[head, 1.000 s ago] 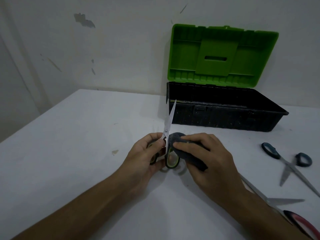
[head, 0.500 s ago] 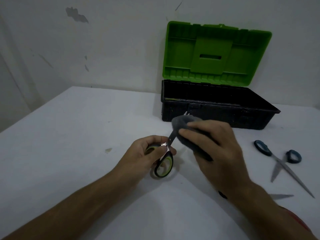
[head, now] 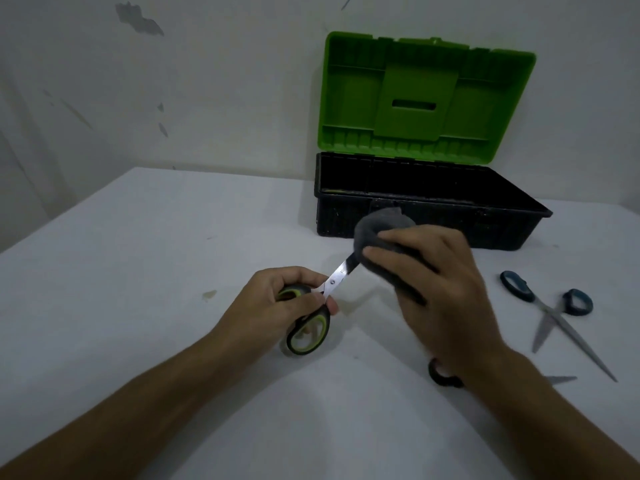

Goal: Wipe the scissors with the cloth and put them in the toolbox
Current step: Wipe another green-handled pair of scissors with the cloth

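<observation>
My left hand grips the black-and-green handles of a pair of scissors at the table's middle. The blades point up and to the right. My right hand holds a dark grey cloth wrapped round the blades, so their tips are hidden. Behind stands the toolbox, black, with its green lid raised against the wall.
Blue-handled scissors lie open on the table to the right. A third pair lies mostly hidden under my right forearm, with a blade tip showing. The white table meets the wall at the back.
The scissors tilted from upright to leaning right. My right hand slid the cloth from the pivot up along the blades toward the tips.
</observation>
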The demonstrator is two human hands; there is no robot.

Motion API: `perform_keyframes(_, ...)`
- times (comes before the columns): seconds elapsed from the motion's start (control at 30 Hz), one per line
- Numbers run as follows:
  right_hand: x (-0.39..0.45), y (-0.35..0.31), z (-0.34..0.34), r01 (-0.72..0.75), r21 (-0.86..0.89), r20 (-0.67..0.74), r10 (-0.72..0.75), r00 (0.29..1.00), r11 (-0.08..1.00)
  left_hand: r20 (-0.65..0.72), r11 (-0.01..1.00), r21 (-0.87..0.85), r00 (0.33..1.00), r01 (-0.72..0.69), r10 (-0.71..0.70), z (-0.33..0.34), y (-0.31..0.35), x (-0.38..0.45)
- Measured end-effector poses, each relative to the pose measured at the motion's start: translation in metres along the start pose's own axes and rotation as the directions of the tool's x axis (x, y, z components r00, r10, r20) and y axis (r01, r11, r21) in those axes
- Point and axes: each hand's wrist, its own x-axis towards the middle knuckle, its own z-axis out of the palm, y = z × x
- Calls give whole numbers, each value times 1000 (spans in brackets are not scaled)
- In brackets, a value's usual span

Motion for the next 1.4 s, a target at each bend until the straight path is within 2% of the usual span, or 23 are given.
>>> perform_keyframes(0.07, 0, -9, 8, 50, 16, 83, -51, 995, 999, -14, 1000, -11, 1000, -9, 9, -3, 1, -1)
perform_keyframes(0.13, 0, -5, 9, 36, 10, 88, -36, 995, 999, -18, 999, -40, 1000, -24, 23, -4, 2, -2)
perform_keyframes(0.2, 3, 3, 3, -46, -6, 8, 46, 999, 999, 6, 995, -102, 1000, -17, 17, -2, 4, -3)
perform_keyframes(0.3, 6, 7, -8, -153, -34, -117, 148, 982, 988, 105, 975, -210, 993, 70, -49, 7, 3, -6)
perform_keyframes(0.4, 10, -3, -14, -143, -29, -206, 134, 969, 989, 166, 936, -324, 983, 134, -83, 13, 3, -9)
perform_keyframes(0.53, 17, -6, -16, -153, -8, -276, 145, 950, 988, 121, 944, -320, 991, 85, -48, 8, 6, -9)
perform_keyframes(0.6, 12, -5, -12, -119, 20, -234, 120, 965, 993, 90, 944, -323, 995, 68, -41, 6, 6, -8)
perform_keyframes(0.7, 2, -12, 3, 20, 76, -42, -17, 999, 997, 75, 954, -297, 997, 46, -25, 6, 6, -6)
perform_keyframes(0.8, 0, -17, 16, 105, 116, 86, -115, 990, 988, 69, 969, -245, 998, 24, -8, 3, 4, -6)
perform_keyframes(0.93, 1, 5, 15, -90, 69, 91, 84, 992, 993, 128, 955, -292, 992, 49, -12, -1, 3, -5)
perform_keyframes(1.03, -4, 21, 6, -207, -9, 17, 207, 978, 978, 165, 950, -301, 986, 78, -28, 3, 2, -5)
perform_keyframes(1.13, -1, 14, -2, -144, 1, -66, 144, 987, 990, 152, 954, -287, 987, 92, -49, 7, 2, -4)
perform_keyframes(1.27, -2, -12, 6, 84, 166, 70, -96, 993, 983, 86, 961, -270, 996, 59, -37, 6, 2, -4)
perform_keyframes(1.33, -3, -12, 8, 81, 202, 112, -105, 988, 976, 85, 958, -281, 996, 56, -33, 4, 4, -6)
perform_keyframes(1.4, -2, -2, 6, 7, 157, 79, -20, 997, 988, 89, 951, -305, 996, 41, -14, 1, 6, -6)
